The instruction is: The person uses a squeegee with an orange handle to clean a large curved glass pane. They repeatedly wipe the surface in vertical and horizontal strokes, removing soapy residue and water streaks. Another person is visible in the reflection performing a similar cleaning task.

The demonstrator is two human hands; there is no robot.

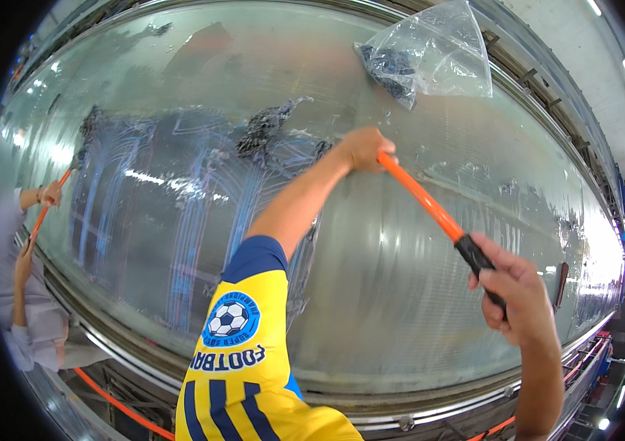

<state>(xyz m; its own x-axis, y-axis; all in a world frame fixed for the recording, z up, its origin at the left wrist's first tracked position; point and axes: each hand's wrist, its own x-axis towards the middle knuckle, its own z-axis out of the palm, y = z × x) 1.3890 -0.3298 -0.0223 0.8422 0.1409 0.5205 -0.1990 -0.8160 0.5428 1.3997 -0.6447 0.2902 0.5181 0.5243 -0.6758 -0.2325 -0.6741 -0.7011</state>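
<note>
My left hand [371,149] is closed round the upper shaft of an orange-handled scraper [426,198], with the arm stretched out over a wide, wet, glassy bed [371,294]. Lower down, my right hand [515,287] wraps the black grip at the near end. The shaft slants from near right to far left; its working end is hidden behind my left hand and forearm. Just left of that arm lies a clump of dark grey sludge [265,132], at the far edge of a dark, blue-streaked patch [158,220].
A clear plastic bag [437,55] with dark sludge in it lies at the far side. On the left, a co-worker [29,294] grips a similar orange-handled tool [51,202]. A thin dark brown tool [562,285] rests at the right. Metal rails [430,411] border the bed.
</note>
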